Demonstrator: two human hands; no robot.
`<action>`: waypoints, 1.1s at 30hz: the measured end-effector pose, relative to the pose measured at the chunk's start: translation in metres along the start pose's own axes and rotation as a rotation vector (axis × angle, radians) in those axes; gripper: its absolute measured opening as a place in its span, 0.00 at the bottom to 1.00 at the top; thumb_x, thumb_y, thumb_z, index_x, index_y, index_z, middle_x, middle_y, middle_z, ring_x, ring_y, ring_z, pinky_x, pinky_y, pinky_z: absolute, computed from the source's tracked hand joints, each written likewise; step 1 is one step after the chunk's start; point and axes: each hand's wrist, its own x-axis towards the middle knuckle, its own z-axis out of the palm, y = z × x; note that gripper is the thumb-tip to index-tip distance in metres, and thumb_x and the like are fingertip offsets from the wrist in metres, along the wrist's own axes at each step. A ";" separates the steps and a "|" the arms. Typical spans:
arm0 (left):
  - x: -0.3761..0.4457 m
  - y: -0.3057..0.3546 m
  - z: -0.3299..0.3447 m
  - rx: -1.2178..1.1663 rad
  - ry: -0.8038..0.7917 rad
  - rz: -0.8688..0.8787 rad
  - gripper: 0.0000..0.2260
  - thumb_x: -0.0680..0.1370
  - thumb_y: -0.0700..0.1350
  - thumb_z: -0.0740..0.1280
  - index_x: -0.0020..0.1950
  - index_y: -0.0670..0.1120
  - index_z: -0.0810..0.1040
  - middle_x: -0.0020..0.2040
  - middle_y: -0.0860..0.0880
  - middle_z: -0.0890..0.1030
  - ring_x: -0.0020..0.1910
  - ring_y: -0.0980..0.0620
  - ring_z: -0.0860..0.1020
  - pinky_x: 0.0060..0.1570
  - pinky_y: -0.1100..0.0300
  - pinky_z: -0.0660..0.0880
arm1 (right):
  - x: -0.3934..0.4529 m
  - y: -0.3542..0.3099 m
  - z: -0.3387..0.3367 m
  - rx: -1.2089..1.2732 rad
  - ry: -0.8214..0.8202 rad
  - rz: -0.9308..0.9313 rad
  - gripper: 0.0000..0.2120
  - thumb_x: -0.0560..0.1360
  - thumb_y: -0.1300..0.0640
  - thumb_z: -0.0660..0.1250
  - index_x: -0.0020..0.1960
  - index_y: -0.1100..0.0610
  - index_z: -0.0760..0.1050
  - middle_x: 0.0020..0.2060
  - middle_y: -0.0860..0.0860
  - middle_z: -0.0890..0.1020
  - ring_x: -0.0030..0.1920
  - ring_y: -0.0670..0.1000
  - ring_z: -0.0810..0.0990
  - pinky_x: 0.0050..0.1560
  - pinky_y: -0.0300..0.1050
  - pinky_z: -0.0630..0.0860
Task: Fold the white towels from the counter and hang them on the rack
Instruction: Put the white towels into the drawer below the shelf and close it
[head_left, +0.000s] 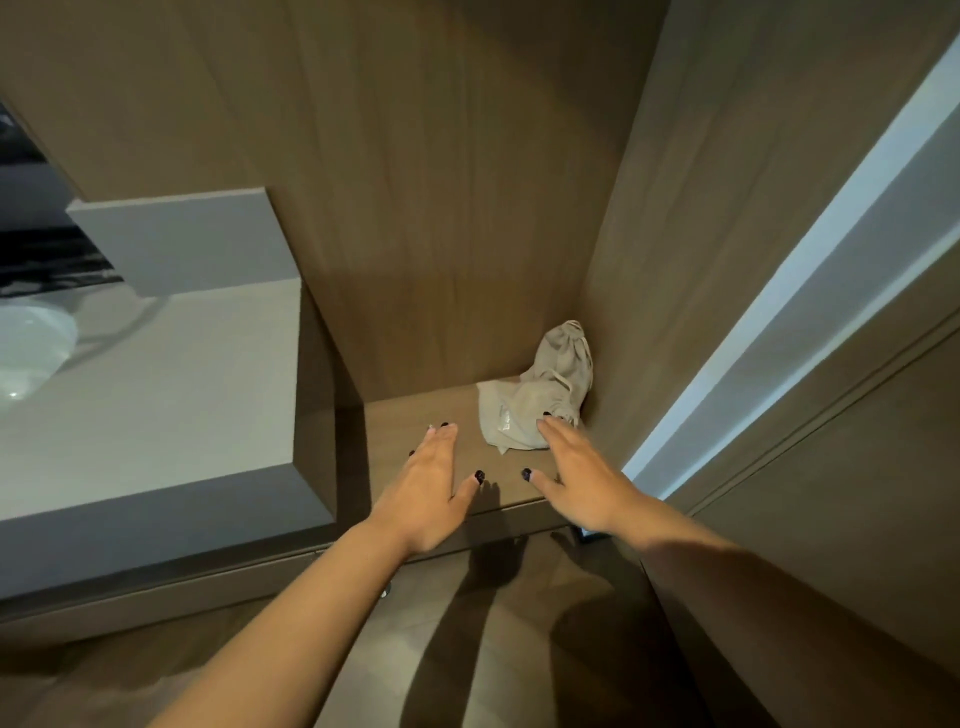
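Reaching into a wooden shelf (415, 415), we hold our left hand (434, 488) and right hand (576, 478) flat and empty, apparently to gather the crumpled pale cloth (535, 400) in its back corner; no white towels show.

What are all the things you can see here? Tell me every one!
Pale beige drawstring cloth bag: one, beige, slumped in the back right corner of the shelf.
Brown wooden shelf: one, brown, inside the wood-panelled niche.
Light grey stone counter: one, grey, left of the niche.
White round basin: one, white, far left on the counter, partly cut off.
Left hand: one, fingers straight, over the shelf front.
Right hand: one, fingers straight, fingertips at the bag's front edge.
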 end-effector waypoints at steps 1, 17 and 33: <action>-0.001 -0.003 0.006 -0.017 -0.015 -0.021 0.33 0.83 0.53 0.59 0.81 0.44 0.45 0.81 0.47 0.49 0.80 0.52 0.44 0.78 0.55 0.48 | 0.000 0.002 0.007 0.033 -0.027 0.022 0.33 0.82 0.50 0.61 0.80 0.55 0.48 0.80 0.49 0.51 0.79 0.50 0.48 0.77 0.46 0.51; -0.003 -0.143 0.132 -0.069 -0.028 -0.123 0.32 0.83 0.51 0.59 0.81 0.48 0.45 0.81 0.49 0.49 0.79 0.55 0.48 0.77 0.59 0.49 | 0.052 0.031 0.199 0.076 -0.158 -0.003 0.31 0.82 0.51 0.59 0.80 0.55 0.49 0.79 0.50 0.54 0.78 0.49 0.51 0.76 0.47 0.55; 0.111 -0.288 0.395 0.069 0.457 -0.010 0.22 0.81 0.45 0.64 0.75 0.45 0.68 0.74 0.47 0.70 0.75 0.53 0.65 0.72 0.61 0.54 | 0.174 0.196 0.420 -0.010 0.165 -0.269 0.26 0.80 0.53 0.62 0.77 0.50 0.60 0.76 0.45 0.60 0.76 0.43 0.55 0.75 0.41 0.55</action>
